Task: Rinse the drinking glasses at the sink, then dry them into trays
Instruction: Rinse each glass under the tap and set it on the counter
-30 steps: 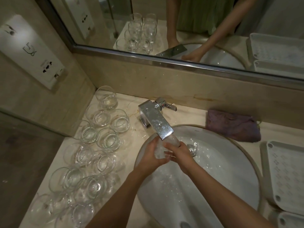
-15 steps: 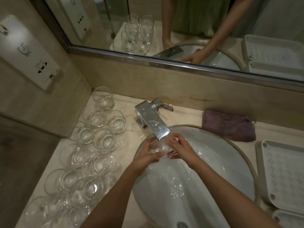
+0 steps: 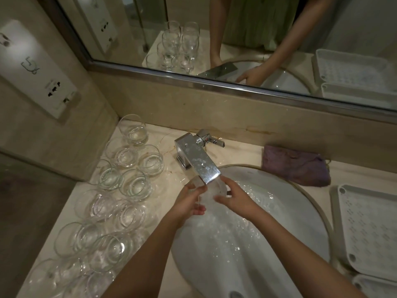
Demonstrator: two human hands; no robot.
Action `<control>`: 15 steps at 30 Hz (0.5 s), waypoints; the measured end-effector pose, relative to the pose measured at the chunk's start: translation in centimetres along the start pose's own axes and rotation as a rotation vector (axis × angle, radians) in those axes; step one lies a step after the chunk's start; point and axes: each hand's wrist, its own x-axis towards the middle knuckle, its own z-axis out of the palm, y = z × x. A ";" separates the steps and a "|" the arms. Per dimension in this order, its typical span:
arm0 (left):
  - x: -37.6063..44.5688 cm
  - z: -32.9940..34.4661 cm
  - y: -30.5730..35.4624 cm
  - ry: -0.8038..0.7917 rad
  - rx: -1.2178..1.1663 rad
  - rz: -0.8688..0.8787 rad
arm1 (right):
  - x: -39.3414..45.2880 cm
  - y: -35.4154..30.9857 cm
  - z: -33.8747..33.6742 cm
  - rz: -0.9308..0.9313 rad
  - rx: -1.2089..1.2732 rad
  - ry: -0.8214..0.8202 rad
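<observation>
Both the left hand (image 3: 189, 206) and the right hand (image 3: 235, 198) grip a clear drinking glass (image 3: 211, 190) under the square chrome tap (image 3: 198, 161); no writing is legible.

Both hands hold one clear drinking glass (image 3: 211, 191) directly under the square chrome faucet spout (image 3: 198, 162), over the white round sink basin (image 3: 279, 222). Left hand (image 3: 189, 204) grips its near side; right hand (image 3: 236, 200) grips the far side. Clear empty glasses (image 3: 129, 183) stand clustered on the beige marble counter (image 3: 71, 203) to the left. White perforated plastic tray (image 3: 369, 229) sits to the right, folded purple cloth (image 3: 296, 166) behind the basin.
</observation>
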 end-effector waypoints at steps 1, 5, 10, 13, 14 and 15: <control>0.1 0.1 0.1 0.023 0.031 -0.015 | 0.1 0.0 -0.1 -0.063 -0.110 -0.028; 0.0 1.0 0.3 0.066 0.138 -0.022 | 0.4 -0.5 0.8 -0.186 -0.426 -0.045; -1.0 0.4 0.6 -0.008 0.148 0.042 | 1.0 -0.3 1.2 -0.158 -0.330 0.003; -1.6 -0.7 1.1 -0.100 0.279 0.166 | 0.6 -0.1 0.8 -0.073 0.043 -0.028; -1.8 -1.0 1.3 -0.131 0.328 0.214 | 0.5 0.0 0.8 -0.050 0.118 -0.046; -1.9 -1.2 1.6 -0.163 0.357 0.251 | 0.4 0.2 0.9 -0.029 0.189 -0.065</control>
